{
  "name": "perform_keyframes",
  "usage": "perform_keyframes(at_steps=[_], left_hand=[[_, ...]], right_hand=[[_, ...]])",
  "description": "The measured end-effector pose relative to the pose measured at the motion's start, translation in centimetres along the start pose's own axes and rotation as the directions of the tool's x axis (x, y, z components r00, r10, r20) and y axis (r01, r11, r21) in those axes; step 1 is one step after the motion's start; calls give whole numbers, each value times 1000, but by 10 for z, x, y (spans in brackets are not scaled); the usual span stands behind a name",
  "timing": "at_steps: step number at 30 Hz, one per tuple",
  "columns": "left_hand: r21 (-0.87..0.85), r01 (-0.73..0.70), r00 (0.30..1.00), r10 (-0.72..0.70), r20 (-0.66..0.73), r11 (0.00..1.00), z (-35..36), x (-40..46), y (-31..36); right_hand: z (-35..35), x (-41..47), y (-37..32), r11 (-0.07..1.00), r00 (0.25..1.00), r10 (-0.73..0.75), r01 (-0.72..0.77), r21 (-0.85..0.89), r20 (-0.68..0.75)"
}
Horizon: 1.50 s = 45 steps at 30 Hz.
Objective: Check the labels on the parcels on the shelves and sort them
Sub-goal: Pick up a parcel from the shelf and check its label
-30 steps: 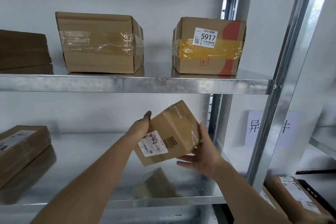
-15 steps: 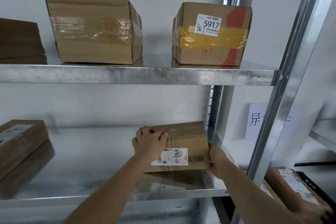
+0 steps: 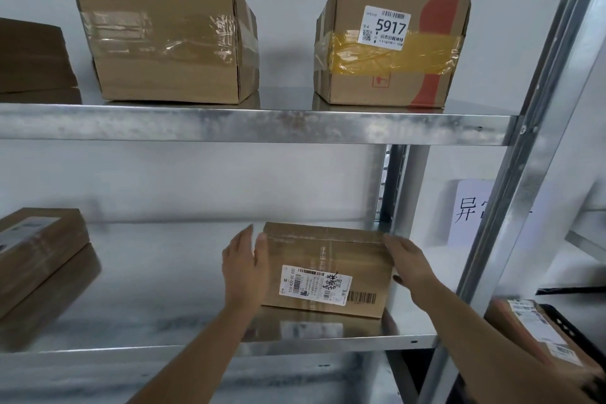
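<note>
The small parcel (image 3: pixel 328 269) is seen resting on the lower shelf (image 3: pixel 147 289), flanked by the left hand (image 3: pixel 244 267) and right hand (image 3: pixel 411 261), fingers straight against its ends, apparently ungripped; it is judged light, stiff, best held by both ends.

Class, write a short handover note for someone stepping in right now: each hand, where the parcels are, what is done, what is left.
Left hand: open, flat at the left side of the small labelled parcel. Right hand: open, against its right end; no grip.
Parcel stands on the lower shelf, label facing out.
Upper shelf: plain taped box, box marked 5917.
Done: this parcel is shelved.
Left: release it, check the others' labels.
</note>
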<state>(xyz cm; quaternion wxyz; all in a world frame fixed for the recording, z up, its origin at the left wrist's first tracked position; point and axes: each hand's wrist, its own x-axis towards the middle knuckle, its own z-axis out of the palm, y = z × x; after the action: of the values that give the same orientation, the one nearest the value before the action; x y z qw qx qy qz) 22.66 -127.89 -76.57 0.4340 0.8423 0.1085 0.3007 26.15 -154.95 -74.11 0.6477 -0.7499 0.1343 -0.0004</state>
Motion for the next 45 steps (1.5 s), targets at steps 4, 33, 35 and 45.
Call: perform_keyframes(at_steps=[4, 33, 35, 45], left_hand=[[-291, 520, 852, -465, 241, 803, -2, -18, -16], [-388, 681, 677, -334, 656, 621, 10, -30, 35], [-399, 675, 682, -318, 658, 621, 14, -28, 30], [-454, 693, 691, -339, 638, 560, 39, -21, 21]], right_hand=[[0, -1, -7, 963, 971, -200, 220, -158, 133], [40, -40, 15, 949, 917, 228, -133, -287, 328], [44, -41, 20, 980, 938, 143, -89, -177, 317], [60, -30, 40, 952, 979, 49, -106, 288, 197]])
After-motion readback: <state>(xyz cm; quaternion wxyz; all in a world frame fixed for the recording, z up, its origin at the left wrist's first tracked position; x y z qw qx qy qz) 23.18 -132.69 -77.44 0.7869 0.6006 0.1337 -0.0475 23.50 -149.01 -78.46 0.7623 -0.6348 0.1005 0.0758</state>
